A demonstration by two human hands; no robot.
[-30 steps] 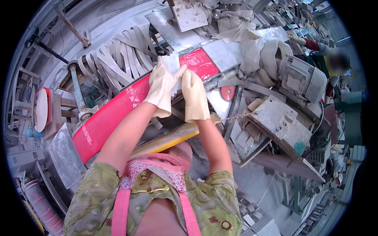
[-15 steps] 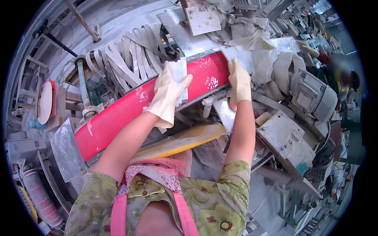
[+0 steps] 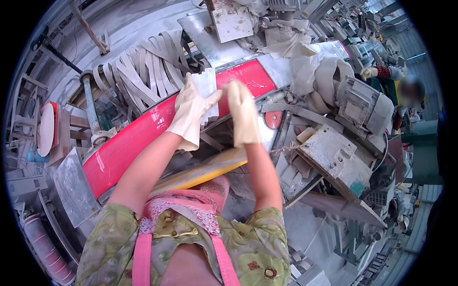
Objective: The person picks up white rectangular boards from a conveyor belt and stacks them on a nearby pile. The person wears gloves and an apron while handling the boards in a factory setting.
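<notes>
A stack of flat white strips (image 3: pixel 208 90) lies crosswise over a long red belt surface (image 3: pixel 138 138) that slants up to the right. My left hand (image 3: pixel 190 112), in a cream rubber glove, grips the stack from its left side, thumb stretched across the near part. Just right of the stack, my right hand (image 3: pixel 243 114), gloved alike, hangs over the red belt with its fingers bent down. Motion blurs those fingers, and whether anything is in them cannot be made out.
Grey belts (image 3: pixel 143 76) hang in loops behind the red surface. A yellow curved panel (image 3: pixel 200 174) lies close to my body. To the right stand a dusty motor (image 3: pixel 365 102) and a bolted metal plate (image 3: pixel 329 152). Farther right is another person (image 3: pixel 405 90).
My right hand has moved left along the red belt, from its right end to beside the white strips. My left hand stays on the stack. The view has shifted slightly.
</notes>
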